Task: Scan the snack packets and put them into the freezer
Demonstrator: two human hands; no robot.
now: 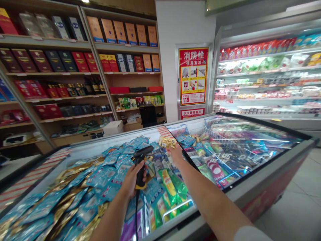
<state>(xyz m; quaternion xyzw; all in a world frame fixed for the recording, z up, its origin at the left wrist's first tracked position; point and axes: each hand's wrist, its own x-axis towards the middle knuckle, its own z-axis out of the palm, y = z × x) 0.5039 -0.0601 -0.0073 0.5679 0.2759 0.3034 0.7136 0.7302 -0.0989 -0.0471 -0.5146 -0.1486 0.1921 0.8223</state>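
Gold, crinkly and shiny, that's the small gold foil packet with a white label patch [164, 143], pinched at its near end by the fingers of the right hand [175, 154], up over the far part of the freezer! The left hand's [134, 177] fingers are wrapped round the grip of a black-and-yellow plastic handheld scanner [143, 151], thumb along the near side, the scanner's snout angled toward the packet; near, but apart.

I'd call this the present-and-aim step: packet held out, scanner at the ready. As I judge it, that calls for a steady pinch, the label turned square to the snout, and slack in the thin black cable [136, 211] dropping from the grip.

Look at that reach! Right arm stretched long and almost straight across the glass; left forearm rising steeply from the bottom edge, wrist fairly straight.

Below, glossy blue foil packets [116, 165] heap up on the left, green-and-yellow plastic packets [169, 182] lie beneath the arms, all inside a grey-rimmed, glass-topped chest freezer [253, 180]. Beyond: wooden shelving [132, 79], a red-and-yellow printed poster [193, 77], and a brightly lit white chilled display [271, 83] at far right.
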